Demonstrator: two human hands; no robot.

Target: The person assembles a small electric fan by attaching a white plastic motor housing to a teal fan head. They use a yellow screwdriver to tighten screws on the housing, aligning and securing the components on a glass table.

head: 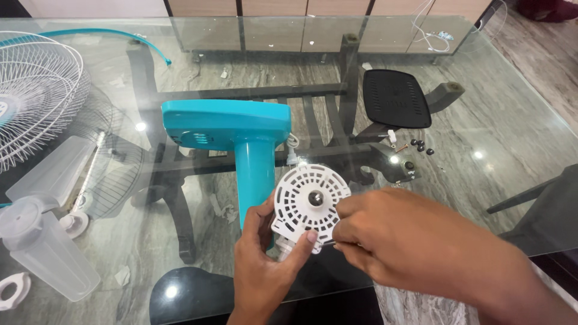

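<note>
Left hand grips the white slotted motor cover from below, above the glass table before the teal fan body, while right hand pinches closed at its rim; steady support and even, square pressure seem advisable.

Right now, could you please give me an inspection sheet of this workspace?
Surface: glass table, dusty, dark frame showing through.
Job's things: white round vented cover on the teal fan stand.
Clutter: white fan grille, clear fan blade, black vented plate, small black screws.
Hands: left hand holds the cover's edge; right hand pinches its right rim.
Cables: white cable at far edge.
Surroundings: stone floor, wooden cabinets.
</note>
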